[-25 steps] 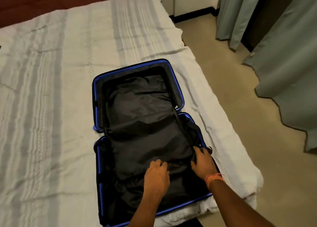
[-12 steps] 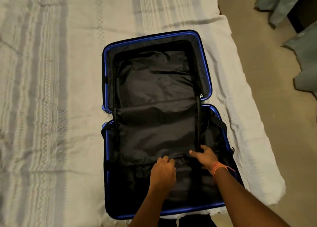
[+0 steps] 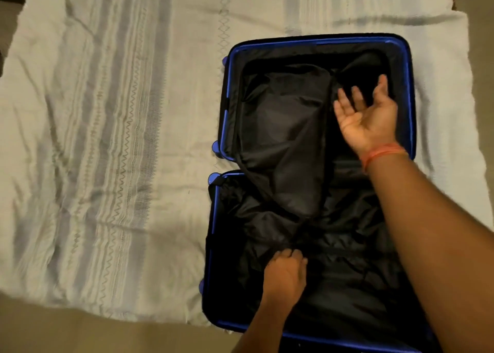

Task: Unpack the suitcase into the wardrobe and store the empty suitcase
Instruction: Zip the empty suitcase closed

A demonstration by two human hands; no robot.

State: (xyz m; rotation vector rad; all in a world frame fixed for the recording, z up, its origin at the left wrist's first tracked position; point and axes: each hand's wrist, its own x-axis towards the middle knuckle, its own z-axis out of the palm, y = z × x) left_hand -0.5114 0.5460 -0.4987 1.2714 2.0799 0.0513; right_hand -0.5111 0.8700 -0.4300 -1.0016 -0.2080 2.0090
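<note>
A blue hard-shell suitcase (image 3: 410, 91) lies open on the bed, both halves lined with black fabric. A black fabric divider flap (image 3: 283, 139) is folded over toward the left of the far half. My left hand (image 3: 284, 275) grips a bunch of the black lining in the near half. My right hand (image 3: 366, 115), with an orange band on the wrist, hovers palm up with spread fingers over the far half and holds nothing. No clothes show inside the case.
The suitcase sits on a white bedspread (image 3: 107, 139) with grey woven stripes that covers the bed to the left and beyond it. Beige floor (image 3: 80, 334) shows along the near edge of the bed.
My right hand has let go of the lining and risen over the far half, palm up. The divider flap has swung left. The camera has shifted, so the case now sits to the right.
</note>
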